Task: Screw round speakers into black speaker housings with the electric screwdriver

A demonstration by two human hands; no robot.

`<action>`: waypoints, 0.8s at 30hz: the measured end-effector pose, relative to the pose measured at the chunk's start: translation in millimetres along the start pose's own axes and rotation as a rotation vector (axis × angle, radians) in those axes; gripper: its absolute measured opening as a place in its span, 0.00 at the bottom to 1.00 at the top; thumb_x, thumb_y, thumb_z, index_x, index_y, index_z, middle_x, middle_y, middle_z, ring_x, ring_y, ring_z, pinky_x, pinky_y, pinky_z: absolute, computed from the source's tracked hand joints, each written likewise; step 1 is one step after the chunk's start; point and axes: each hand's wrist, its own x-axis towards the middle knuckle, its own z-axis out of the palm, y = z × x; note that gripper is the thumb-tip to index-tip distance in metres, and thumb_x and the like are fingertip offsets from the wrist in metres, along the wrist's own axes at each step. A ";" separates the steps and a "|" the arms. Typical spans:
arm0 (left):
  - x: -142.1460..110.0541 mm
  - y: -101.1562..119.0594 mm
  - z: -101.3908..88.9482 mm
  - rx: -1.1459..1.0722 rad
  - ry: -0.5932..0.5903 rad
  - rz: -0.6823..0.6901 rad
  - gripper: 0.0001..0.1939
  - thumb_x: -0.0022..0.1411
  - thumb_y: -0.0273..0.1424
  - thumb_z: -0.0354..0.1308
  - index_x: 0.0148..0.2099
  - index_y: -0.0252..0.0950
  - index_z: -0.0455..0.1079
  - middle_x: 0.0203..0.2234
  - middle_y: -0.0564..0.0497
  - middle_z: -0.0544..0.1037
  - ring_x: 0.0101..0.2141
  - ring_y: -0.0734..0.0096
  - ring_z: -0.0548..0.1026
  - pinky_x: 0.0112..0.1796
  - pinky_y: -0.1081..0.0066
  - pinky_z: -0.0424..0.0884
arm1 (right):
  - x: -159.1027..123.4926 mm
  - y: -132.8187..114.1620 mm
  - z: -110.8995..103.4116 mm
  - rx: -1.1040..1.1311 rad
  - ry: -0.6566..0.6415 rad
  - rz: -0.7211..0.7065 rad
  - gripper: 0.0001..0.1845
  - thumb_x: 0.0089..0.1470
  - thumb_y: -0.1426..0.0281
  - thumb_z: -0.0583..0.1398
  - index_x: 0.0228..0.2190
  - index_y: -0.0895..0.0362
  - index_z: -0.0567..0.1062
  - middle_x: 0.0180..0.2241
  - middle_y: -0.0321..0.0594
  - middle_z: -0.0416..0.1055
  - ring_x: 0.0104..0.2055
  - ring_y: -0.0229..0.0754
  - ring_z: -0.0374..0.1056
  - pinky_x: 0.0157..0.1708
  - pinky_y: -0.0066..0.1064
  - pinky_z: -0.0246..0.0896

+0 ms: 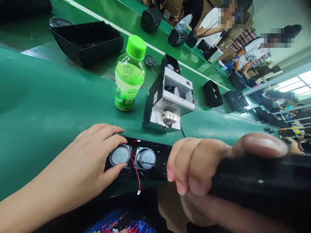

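A black speaker panel (pixel 160 161) lies at the table's near edge with two round speakers set in it. My left hand (pixel 97 158) grips the left speaker (pixel 119 155), thumb on its near side and fingers on its far side. My right hand (pixel 201 165) is closed around a black electric screwdriver (pixel 257 181), held nearly level. Its thin dark bit reaches across the right speaker (pixel 148 158) toward that speaker's left side; whether it touches a screw I cannot tell. A red wire (pixel 136 168) with white plugs runs between the speakers.
Beyond the panel stand a grey-and-black screw feeder (pixel 170 100) and a green-capped drink bottle (pixel 130 74). An open black speaker box (pixel 87 42) sits at the far left, near a loose speaker (pixel 150 60). Several people work across the green table (pixel 48 97).
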 end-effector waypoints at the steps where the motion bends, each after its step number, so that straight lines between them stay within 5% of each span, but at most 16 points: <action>1: 0.8 1.4 -0.3 -0.004 -0.009 -0.015 0.14 0.74 0.43 0.70 0.59 0.52 0.85 0.66 0.46 0.90 0.66 0.35 0.86 0.67 0.34 0.82 | -2.7 2.3 5.9 0.043 0.031 -0.014 0.22 0.92 0.44 0.56 0.61 0.31 0.90 0.26 0.31 0.72 0.25 0.45 0.77 0.32 0.40 0.85; 3: 2.9 4.4 -1.1 -0.010 -0.022 -0.037 0.12 0.74 0.43 0.69 0.56 0.51 0.87 0.65 0.46 0.90 0.65 0.35 0.86 0.67 0.33 0.83 | -5.0 8.4 15.0 0.083 0.032 0.013 0.27 0.93 0.48 0.53 0.58 0.34 0.92 0.24 0.31 0.72 0.24 0.45 0.76 0.31 0.41 0.85; 7: 7.7 9.5 -4.6 -0.016 -0.049 -0.068 0.12 0.72 0.43 0.68 0.53 0.49 0.89 0.64 0.44 0.91 0.64 0.36 0.86 0.65 0.33 0.85 | -5.8 20.7 19.1 0.072 -0.033 0.063 0.18 0.90 0.50 0.60 0.59 0.31 0.91 0.25 0.30 0.76 0.24 0.45 0.77 0.30 0.41 0.86; 15: 12.7 12.4 -10.0 -0.051 -0.105 -0.084 0.11 0.72 0.44 0.68 0.49 0.47 0.88 0.65 0.43 0.91 0.63 0.35 0.86 0.60 0.30 0.86 | -2.3 50.1 13.6 0.165 -0.139 -0.085 0.15 0.87 0.62 0.64 0.63 0.37 0.89 0.26 0.28 0.75 0.23 0.41 0.76 0.29 0.33 0.86; 24: 10.0 13.7 -6.6 -0.054 -0.089 -0.103 0.08 0.70 0.42 0.71 0.47 0.48 0.87 0.66 0.45 0.91 0.65 0.33 0.86 0.63 0.30 0.87 | -8.6 25.8 9.6 0.039 -0.096 0.128 0.16 0.89 0.60 0.64 0.48 0.38 0.93 0.28 0.31 0.85 0.26 0.46 0.83 0.33 0.42 0.91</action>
